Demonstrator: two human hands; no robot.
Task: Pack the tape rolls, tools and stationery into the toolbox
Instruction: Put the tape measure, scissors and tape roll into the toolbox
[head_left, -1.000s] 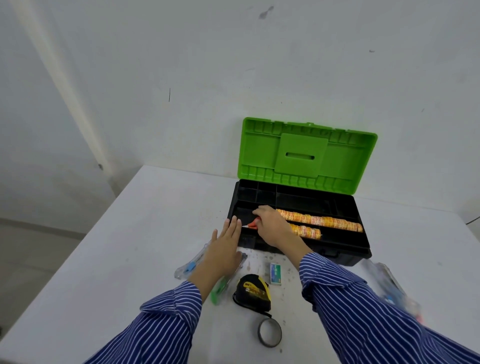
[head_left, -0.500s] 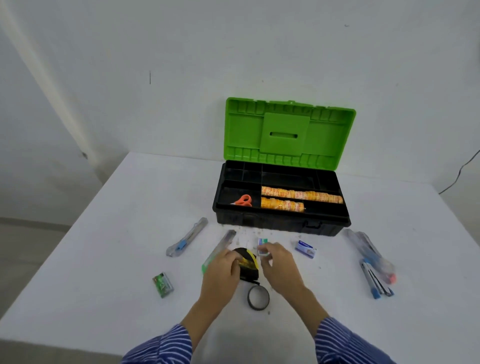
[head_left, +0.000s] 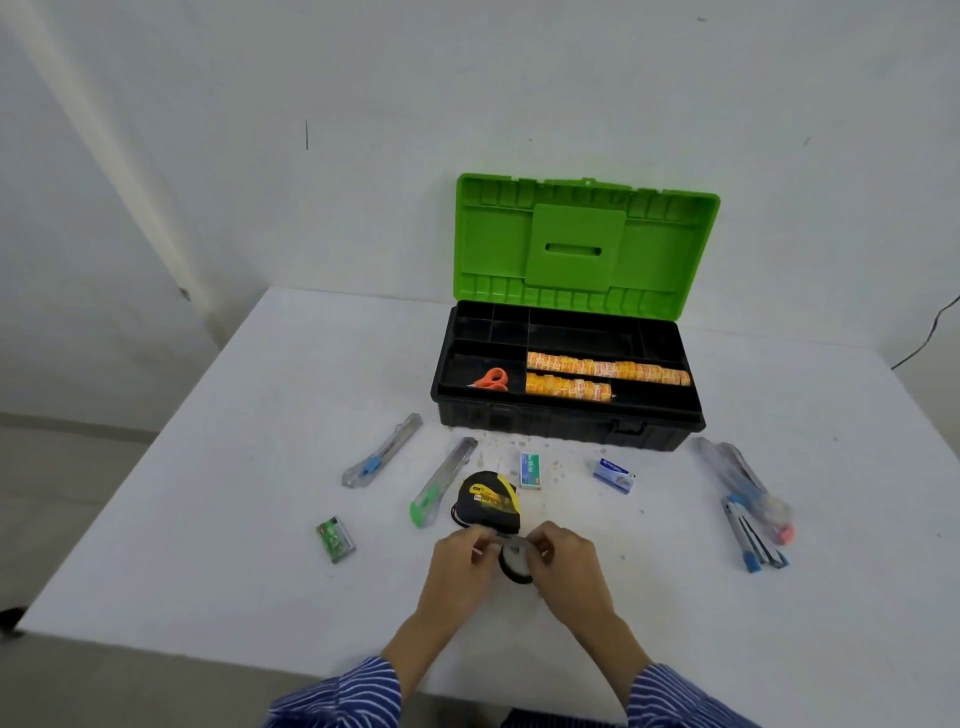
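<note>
Both hands are now closing in on the black tape roll (head_left: 515, 562), low in the frame's centre, having left the tape measure (head_left: 488, 501). I am pinching that roll with my left hand (head_left: 460, 561) and right hand (head_left: 563, 564), fingers curled around its rim. Just above, the tape measure is lying on the surface (head_left: 260, 441). Farther up, the toolbox (head_left: 569, 415) is standing open, holding orange scissors (head_left: 491, 378) and orange tape rolls (head_left: 608, 370).
</note>
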